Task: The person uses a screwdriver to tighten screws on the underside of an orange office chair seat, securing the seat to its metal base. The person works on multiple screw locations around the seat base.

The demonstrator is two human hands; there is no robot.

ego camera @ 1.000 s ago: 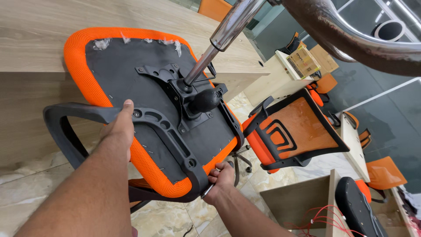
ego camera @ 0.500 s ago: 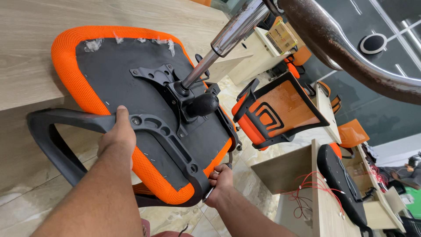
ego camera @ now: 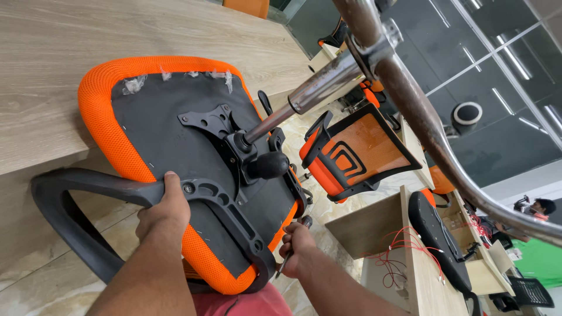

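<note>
Far left: black plastic armrest loop (ego camera: 64, 216) of an upturned office chair, hanging over the edge of the wooden tabletop (ego camera: 52, 76) and down toward the pale tiled floor (ego camera: 35, 287).

Left hand (ego camera: 165, 208): closed over the armrest bracket where it runs onto the seat underside, thumb and fingers wrapped on the black plastic.

Chair seat (ego camera: 146, 129): lies upside down and tilted, its upper edge resting on the tabletop. Orange mesh rim, black fabric bottom panel, scraps of clear plastic along the top edge. The black metal mounting plate (ego camera: 208, 123) sits mid-panel; the chrome gas-lift cylinder (ego camera: 310, 93) rises from it up and to the right. A black round knob (ego camera: 269, 165) sits just below the cylinder's foot.

Right hand (ego camera: 298, 248): at the seat's lower right edge, fist closed on a screwdriver (ego camera: 293, 246), its handle end showing above the knuckles and its shaft below. Whether the tip touches the seat I cannot tell. The hands are well apart, one on each side of the second armrest bracket (ego camera: 234, 216).

Right of the seat: an orange-mesh chair backrest (ego camera: 357, 152) with black frame, lying on a bench. A chrome base leg (ego camera: 433, 140) crosses the upper right. Lower right: red wires (ego camera: 398, 257) on a wooden bench.
</note>
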